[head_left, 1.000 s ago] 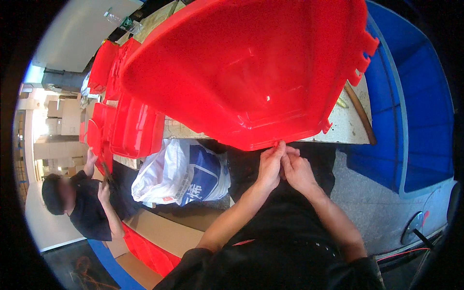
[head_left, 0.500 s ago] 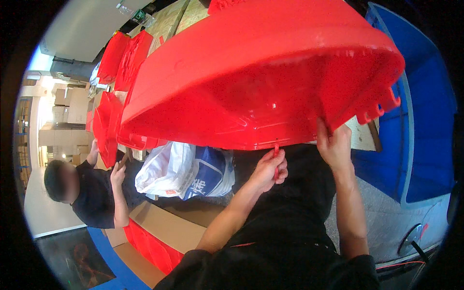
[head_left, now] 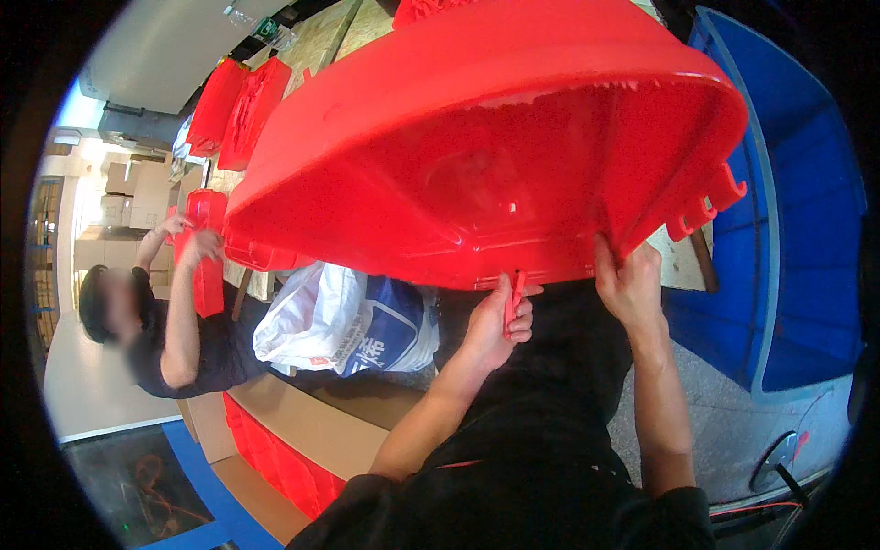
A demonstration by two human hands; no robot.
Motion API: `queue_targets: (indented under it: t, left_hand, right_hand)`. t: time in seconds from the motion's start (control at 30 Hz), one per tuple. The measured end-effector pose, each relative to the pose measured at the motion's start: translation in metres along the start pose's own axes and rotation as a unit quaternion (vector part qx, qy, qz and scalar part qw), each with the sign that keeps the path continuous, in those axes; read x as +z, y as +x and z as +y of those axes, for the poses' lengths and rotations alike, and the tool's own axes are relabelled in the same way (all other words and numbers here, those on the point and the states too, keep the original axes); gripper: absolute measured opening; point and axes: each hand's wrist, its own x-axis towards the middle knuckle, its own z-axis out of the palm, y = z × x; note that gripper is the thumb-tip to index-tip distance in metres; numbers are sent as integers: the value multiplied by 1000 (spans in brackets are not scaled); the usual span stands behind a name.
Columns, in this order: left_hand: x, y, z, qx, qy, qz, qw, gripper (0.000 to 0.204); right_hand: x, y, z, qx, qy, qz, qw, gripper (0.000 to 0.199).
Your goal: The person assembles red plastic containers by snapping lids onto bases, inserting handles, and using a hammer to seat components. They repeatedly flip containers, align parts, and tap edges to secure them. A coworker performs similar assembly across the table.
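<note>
Red tub [head_left: 477, 156] rim gripped; blue bin [head_left: 797, 229] close right.

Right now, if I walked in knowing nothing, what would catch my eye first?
The huge red plastic tub, tipped so its hollow inside fills the upper middle of the view. Below its rim, the left hand grips a small red tool at the tub's edge, while the right hand holds the rim beside it. A tall blue bin stands at the right.
</note>
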Motion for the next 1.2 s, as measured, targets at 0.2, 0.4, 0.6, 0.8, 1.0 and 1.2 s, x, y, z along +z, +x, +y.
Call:
queue_targets:
  t: [0.2,0.4,0.6,0.8,1.0,1.2]
  left_hand:
    - [3,3,-9,32,6,50,998,35]
    - [3,1,-10,49,-40,33,997,33]
    - [4,-1,-3,36,-12,65,997,33]
    - [-2,1,1,33,-13,36,999,29]
    - [1,8,-2,51,-29,27,998,34]
    - [0,8,-2,22,-38,19,999,39]
  right_hand:
    - [0,1,-4,-15,-12,0,1000,23]
    - [2,0,-5,-35,-7,-11,999,23]
    - [1,2,-4,-27,-23,-18,999,21]
    - [-1,4,-3,-22,-21,-18,999,20]
    - [-4,2,-7,12,2,-8,1000,9]
    - [-7,3,-8,16,1,11,1000,9]
